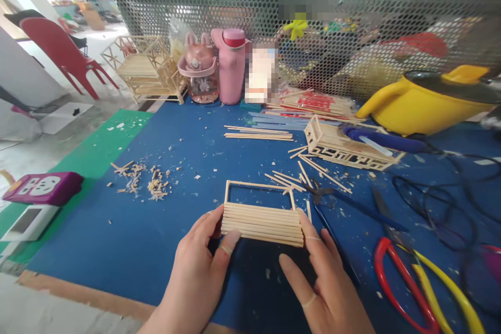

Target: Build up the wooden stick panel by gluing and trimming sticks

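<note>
A small frame of thin wooden sticks [261, 218] lies on the blue mat [176, 156], its near half covered with a row of sticks laid side by side. My left hand [199, 266] pinches its left end between thumb and fingers. My right hand [324, 282] grips its right end, the thumb pointing out to the left below the panel. Loose sticks [291, 180] lie just behind the frame.
A finished stick model [344, 148] with a blue glue gun [381, 140] on it sits at the right. Red and yellow handled scissors [410, 271] and black cables lie near right. A yellow pot [426, 102], pink bottles [230, 65], stick scraps [144, 180] and a purple power strip [43, 187] surround the mat.
</note>
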`<state>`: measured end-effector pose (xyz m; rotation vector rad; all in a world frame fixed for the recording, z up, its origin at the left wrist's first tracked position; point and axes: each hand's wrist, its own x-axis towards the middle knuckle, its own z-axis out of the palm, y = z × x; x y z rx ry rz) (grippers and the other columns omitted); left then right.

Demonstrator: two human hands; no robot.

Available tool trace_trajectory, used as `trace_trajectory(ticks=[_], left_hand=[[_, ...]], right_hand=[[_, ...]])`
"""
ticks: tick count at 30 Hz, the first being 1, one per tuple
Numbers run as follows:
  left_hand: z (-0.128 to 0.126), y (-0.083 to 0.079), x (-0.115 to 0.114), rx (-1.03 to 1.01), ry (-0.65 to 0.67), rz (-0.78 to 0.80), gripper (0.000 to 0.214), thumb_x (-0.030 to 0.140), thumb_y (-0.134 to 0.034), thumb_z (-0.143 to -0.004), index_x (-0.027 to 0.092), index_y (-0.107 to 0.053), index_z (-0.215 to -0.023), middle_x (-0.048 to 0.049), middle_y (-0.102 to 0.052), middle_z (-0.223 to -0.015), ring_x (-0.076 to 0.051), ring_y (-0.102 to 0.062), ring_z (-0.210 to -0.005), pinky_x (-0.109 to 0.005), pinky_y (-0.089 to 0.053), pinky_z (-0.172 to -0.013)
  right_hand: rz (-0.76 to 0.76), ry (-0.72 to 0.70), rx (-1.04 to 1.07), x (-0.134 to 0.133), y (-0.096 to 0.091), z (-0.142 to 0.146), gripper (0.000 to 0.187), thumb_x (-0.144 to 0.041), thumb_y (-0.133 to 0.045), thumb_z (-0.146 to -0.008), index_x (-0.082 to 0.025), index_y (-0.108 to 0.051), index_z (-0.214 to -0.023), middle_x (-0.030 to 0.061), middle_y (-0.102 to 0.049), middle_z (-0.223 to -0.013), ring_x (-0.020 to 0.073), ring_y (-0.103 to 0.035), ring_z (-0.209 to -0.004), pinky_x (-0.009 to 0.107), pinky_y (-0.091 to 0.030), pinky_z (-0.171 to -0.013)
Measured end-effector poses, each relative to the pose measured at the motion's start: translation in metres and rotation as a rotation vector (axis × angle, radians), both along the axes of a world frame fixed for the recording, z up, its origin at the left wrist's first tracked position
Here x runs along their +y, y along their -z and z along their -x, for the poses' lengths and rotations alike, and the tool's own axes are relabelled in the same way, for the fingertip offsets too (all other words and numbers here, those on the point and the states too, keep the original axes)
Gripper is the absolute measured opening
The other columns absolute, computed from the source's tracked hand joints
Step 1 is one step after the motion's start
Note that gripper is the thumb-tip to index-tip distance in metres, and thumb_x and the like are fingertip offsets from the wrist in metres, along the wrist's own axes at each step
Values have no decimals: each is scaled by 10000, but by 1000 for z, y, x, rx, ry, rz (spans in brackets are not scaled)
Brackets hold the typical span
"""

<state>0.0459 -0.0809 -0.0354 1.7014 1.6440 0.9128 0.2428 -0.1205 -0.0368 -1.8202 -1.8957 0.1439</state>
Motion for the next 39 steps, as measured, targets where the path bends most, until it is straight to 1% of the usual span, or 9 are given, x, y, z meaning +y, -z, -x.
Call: trace_trajectory(ticks=[5, 12, 18, 25, 28, 32, 34, 36, 39], left_hand=[[-2, 3, 1, 9, -41, 2, 493, 370, -555, -855, 149, -523, -1294, -98, -684, -1116, -182, -692, -818, -314, -593, -747], [0, 1, -1, 120, 31, -109, 422, 345, -507, -889, 166, -552, -1270, -106, -654, -1203, -223, -647, -1062, -348, -553, -880], [0, 1, -1, 150, 38, -138, 420, 351, -493, -900, 168, -547, -1274, -108, -653, -1209, -230, -629, -1101, -367, -540, -908], [-3, 1, 3, 124, 37, -111, 417, 364, -493, -893, 137, -577, -1232, -130, -662, -1185, -241, -659, -1037, -369, -554, -867], [-1, 5, 0, 68, 20, -85, 470, 379, -502, -889, 135, -515, -1290, -136, -667, -1153, -236, -679, -962, -375, -570, -820], [3, 5, -8, 10, -17, -152, 660, 393, -510, -889, 177, -242, -1453, -142, -591, -1192, -204, -666, -903, -365, -586, -769], [3, -3, -10, 152, -34, -260, 675, 390, -501, -893, 178, -208, -1462, -180, -494, -1294, -259, -602, -1067, -429, -557, -847], [-3, -13, -8, 378, 29, -388, 650, 386, -487, -899, 150, -241, -1452, -206, -401, -1398, -330, -440, -1268, -520, -464, -968], [-21, -23, 1, 645, 334, -541, 587, 398, -445, -922, 121, -315, -1423, -164, -389, -1461, -343, -297, -1368, -557, -388, -1034]], right_hand=[[-8, -31, -4, 0, -1, 1, 673, -347, -445, -917, -302, -102, -1494, 100, -471, -1425, 316, -480, -1263, 577, -426, -1007], [-13, -43, -9, -1, -1, 1, 662, -343, -453, -912, -263, -132, -1485, 128, -473, -1419, 323, -452, -1284, 592, -403, -1020], [14, -40, -30, 1, -2, 1, 706, -385, -495, -882, -247, -148, -1481, 141, -489, -1402, 331, -455, -1281, 593, -393, -1030], [32, -39, -18, 0, -7, 4, 726, -387, -507, -878, -237, -121, -1474, 179, -492, -1389, 342, -436, -1293, 612, -381, -1020], [76, -44, 96, -2, -9, 4, 736, -323, -500, -881, -234, -84, -1482, 179, -399, -1460, 318, -343, -1355, 612, -302, -1067], [128, 3, 495, -6, -10, -2, 736, -215, -442, -881, -235, -31, -1492, 146, -357, -1494, 251, -304, -1383, 552, -272, -1099], [107, 27, 673, -7, -9, -7, 719, -225, -421, -893, -234, -21, -1490, 142, -345, -1501, 233, -309, -1382, 521, -294, -1096], [74, 25, 761, -8, -7, -9, 708, -242, -422, -895, -234, -32, -1487, 140, -335, -1506, 231, -315, -1379, 505, -312, -1090], [47, 36, 786, -8, -3, -10, 709, -195, -430, -863, -235, -78, -1478, 123, -360, -1491, 216, -330, -1372, 479, -301, -1102]])
